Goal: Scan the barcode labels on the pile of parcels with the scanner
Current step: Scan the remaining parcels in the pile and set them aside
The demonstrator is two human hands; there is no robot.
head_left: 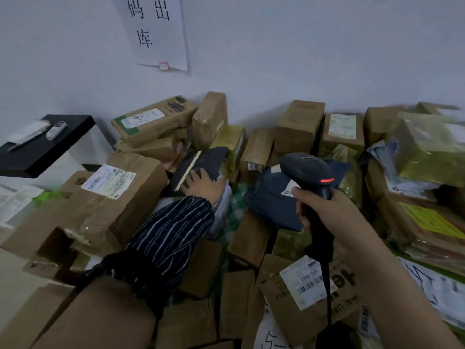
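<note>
right hand wrapped tight round the scanner grip, nose aimed forward-down over the pile of parcels, red light on, so I judge it ready to read. left hand reaches ahead, fingers splayed flat on a dark flat parcel that sits tilted, likely steadying it to find its label; none visible on this face. it's matte dark film with a pale tape strip. rest: brown taped cardboard boxes, yellow-green wrap, a slack dark mailer below the scanner nose

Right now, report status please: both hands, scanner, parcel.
Right hand grips black handheld scanner, red light on. Left hand rests on dark flat parcel. No barcode label visible on it.
</note>
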